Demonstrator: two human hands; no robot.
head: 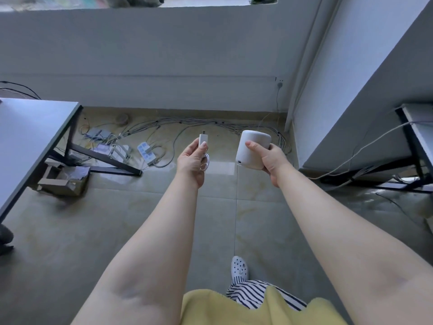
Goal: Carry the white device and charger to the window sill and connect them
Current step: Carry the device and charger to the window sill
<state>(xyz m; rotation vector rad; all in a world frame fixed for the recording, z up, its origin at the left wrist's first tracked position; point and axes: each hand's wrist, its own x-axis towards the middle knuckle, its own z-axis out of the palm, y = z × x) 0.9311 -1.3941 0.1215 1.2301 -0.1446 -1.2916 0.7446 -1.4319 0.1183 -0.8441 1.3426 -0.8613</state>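
My right hand [273,161] grips a rounded white device [251,148], tilted, with a small port showing near its lower left edge. My left hand [191,161] pinches a small white charger [202,139] between thumb and fingers, its plug pointing up and its thin white cable looped against my palm. The two items are held apart, about a hand's width between them, above the tiled floor. The window sill [206,4] runs along the top of the wall ahead, far above both hands.
A grey table [28,139] with black legs stands at the left, a cardboard box [64,179] beneath it. Power strips [146,153] and tangled cables [210,123] lie along the wall's foot. Another desk frame [414,146] with trailing cords is at the right.
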